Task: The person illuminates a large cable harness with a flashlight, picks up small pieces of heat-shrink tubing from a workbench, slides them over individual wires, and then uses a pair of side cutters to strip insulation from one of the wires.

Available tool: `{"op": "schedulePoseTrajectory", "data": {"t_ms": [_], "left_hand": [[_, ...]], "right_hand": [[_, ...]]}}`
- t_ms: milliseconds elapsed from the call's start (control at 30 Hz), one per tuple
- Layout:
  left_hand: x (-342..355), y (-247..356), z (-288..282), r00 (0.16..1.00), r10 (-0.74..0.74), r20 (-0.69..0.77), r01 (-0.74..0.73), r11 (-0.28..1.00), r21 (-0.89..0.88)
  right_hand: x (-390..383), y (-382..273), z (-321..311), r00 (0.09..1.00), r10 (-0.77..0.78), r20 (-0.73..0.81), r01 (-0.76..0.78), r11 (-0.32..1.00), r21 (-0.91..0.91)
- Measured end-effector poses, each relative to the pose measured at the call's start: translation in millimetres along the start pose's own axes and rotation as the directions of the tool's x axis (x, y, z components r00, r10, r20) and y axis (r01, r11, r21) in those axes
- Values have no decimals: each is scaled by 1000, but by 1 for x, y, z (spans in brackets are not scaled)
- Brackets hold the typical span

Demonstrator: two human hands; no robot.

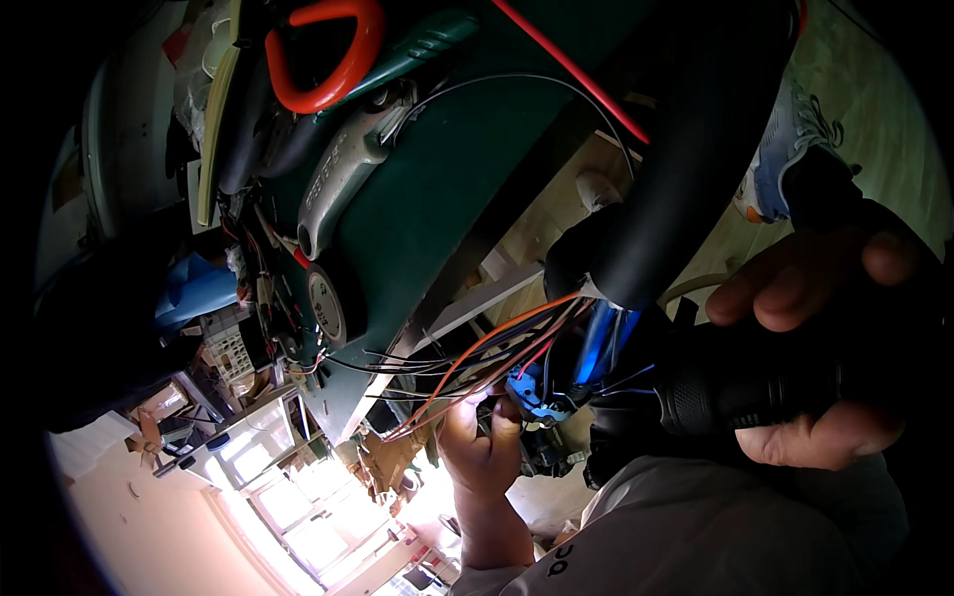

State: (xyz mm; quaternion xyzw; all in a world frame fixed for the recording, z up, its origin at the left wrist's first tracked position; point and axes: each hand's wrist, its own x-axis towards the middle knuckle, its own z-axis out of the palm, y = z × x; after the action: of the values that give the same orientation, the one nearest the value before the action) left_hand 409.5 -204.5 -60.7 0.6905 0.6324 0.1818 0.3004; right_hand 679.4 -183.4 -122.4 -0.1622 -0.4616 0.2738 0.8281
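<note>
The right hand (815, 338) is gripping one black flashlight (755, 382) — long axis lying sideways, head pointing left toward the wires (467, 363). The left hand (482, 442) is pinching one blue connector (537, 392) at centre, fingers closed — beneath the green panel (437, 189).

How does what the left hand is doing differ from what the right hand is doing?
The left hand pinches thin wires near a small blue connector with its fingertips; the right hand wraps fully around a thick black flashlight-like cylinder. The left hand looks small and farther from the camera, the right large and close. Both work under the dark green body.
</note>
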Motion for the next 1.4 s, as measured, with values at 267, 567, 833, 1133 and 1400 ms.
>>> {"op": "schedulePoseTrajectory", "data": {"t_ms": [267, 567, 833, 1133, 1400], "left_hand": [[-2, -8, 0, 999, 37, -25, -38, 999, -32], [-9, -13, 5, 995, 12, -102, -7, 999, 45], [-10, 3, -15, 994, 79, -81, -70, 991, 115], [-26, -26, -16, 995, 27, -93, -31, 999, -40], [-35, -8, -79, 920, 163, -357, -172, 985, 7]], "right_hand": [[13, -27, -16, 931, 236, 280, -206, 970, -132], [1, 1, 7, 999, -38, 14, 37, 997, 69], [11, -22, 12, 982, -29, 184, 60, 984, -165], [26, -36, 41, 995, -12, 102, 55, 901, -430], [111, -66, 50, 850, 146, 506, 90, 907, -412]]}}
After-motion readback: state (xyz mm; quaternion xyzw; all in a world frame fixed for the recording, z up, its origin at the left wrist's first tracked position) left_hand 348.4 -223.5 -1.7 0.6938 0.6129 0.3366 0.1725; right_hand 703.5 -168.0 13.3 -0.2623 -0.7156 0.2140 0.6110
